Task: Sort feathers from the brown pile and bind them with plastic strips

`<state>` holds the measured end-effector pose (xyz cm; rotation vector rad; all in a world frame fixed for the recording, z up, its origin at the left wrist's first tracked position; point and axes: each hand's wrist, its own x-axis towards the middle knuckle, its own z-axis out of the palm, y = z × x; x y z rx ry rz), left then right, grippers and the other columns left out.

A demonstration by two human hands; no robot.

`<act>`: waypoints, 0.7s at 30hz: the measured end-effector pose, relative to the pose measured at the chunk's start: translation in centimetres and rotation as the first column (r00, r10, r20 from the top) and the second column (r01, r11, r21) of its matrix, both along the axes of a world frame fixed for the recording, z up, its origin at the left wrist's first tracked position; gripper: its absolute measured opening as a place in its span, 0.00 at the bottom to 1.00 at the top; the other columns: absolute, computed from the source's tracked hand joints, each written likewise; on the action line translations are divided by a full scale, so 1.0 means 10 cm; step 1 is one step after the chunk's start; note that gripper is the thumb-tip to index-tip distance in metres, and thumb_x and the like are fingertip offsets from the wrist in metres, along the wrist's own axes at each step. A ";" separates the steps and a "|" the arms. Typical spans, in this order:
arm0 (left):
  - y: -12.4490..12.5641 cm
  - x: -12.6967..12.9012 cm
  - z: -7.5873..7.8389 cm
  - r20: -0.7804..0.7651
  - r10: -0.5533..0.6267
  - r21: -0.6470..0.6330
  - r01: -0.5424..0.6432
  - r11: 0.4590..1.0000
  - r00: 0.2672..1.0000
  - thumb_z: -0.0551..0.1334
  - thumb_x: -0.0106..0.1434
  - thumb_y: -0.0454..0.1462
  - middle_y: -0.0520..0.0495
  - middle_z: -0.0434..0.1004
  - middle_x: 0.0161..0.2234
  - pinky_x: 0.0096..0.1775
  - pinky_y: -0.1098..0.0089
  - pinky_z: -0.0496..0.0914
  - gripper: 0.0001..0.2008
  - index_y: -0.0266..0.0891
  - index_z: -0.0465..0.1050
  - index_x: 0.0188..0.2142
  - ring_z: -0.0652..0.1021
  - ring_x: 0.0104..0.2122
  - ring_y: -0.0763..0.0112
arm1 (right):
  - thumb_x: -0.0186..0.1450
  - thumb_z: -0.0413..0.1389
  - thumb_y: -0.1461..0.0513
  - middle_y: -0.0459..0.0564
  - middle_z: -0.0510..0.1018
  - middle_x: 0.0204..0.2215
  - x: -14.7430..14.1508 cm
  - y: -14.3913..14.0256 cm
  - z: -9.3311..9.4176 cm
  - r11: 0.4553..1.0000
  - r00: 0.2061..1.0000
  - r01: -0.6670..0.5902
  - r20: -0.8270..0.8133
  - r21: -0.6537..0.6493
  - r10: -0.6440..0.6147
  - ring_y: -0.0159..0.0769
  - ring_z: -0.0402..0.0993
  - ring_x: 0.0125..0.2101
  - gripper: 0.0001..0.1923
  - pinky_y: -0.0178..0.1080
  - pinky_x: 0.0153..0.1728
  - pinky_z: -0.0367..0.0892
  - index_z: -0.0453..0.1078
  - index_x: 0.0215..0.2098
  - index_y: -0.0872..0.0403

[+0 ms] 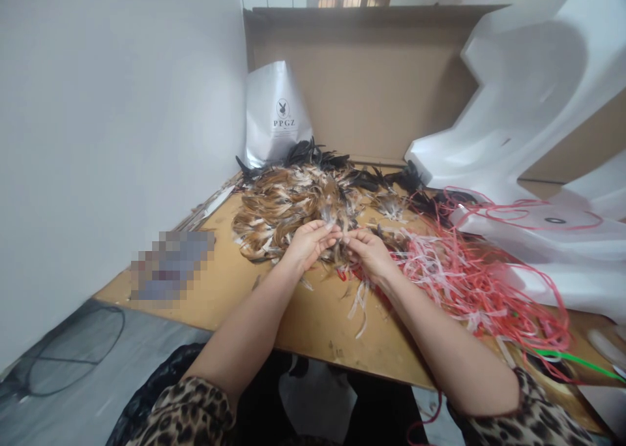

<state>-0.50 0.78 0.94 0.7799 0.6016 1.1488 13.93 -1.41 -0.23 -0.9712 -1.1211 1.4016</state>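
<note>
Both hands meet at the front edge of a pile of brown and cream feathers [274, 205] on the table. My left hand [313, 240] pinches a small tuft of greyish-brown feathers [336, 205] between thumb and fingers. Close beside it, my right hand [366, 250] has its thumb and fingertips closed at the same tuft. Which feathers each fingertip grips is too small to make out exactly. Darker feathers [308, 154] lie along the back of the pile. By my right wrist, a tangle of red and white plastic strips [450, 276] spreads over the tabletop.
A silver-white bag [274, 120] stands behind the feathers, against a cardboard panel [372, 81]. Large white foam pieces [528, 94] rise at the right. A pixelated object [173, 263] lies at the left of the wooden table [235, 302]. A black cable [73, 361] is on the floor.
</note>
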 end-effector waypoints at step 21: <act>-0.11 0.07 0.08 -0.282 0.097 0.395 0.024 0.918 0.954 0.62 0.49 0.39 0.50 0.72 0.23 0.30 0.74 0.67 0.09 0.35 0.65 0.26 0.72 0.23 0.78 | 0.49 0.59 0.62 0.48 0.73 0.25 0.06 -0.01 0.14 0.965 0.957 -0.182 -0.259 -0.192 0.129 0.21 0.58 0.17 0.07 0.26 0.14 0.49 0.71 0.26 0.58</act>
